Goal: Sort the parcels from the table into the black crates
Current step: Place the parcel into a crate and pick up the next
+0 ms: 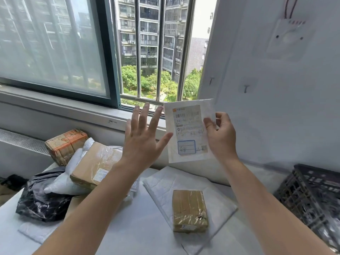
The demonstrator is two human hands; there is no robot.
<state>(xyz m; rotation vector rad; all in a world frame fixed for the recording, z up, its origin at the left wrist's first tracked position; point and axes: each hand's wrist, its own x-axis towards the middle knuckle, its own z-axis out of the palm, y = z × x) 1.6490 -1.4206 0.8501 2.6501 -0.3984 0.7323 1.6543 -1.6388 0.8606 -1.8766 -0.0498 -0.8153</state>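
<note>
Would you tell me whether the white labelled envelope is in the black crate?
Out: the right hand holds the white labelled envelope aloft, apart from the black plastic crate.

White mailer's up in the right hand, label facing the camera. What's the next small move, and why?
Probably carry the white mailer right and down toward the black crate. The right hand alone pinches its edge, the left hand is spread open beside it and grips nothing, and the crate stands on the right hand's side of the table.
</note>
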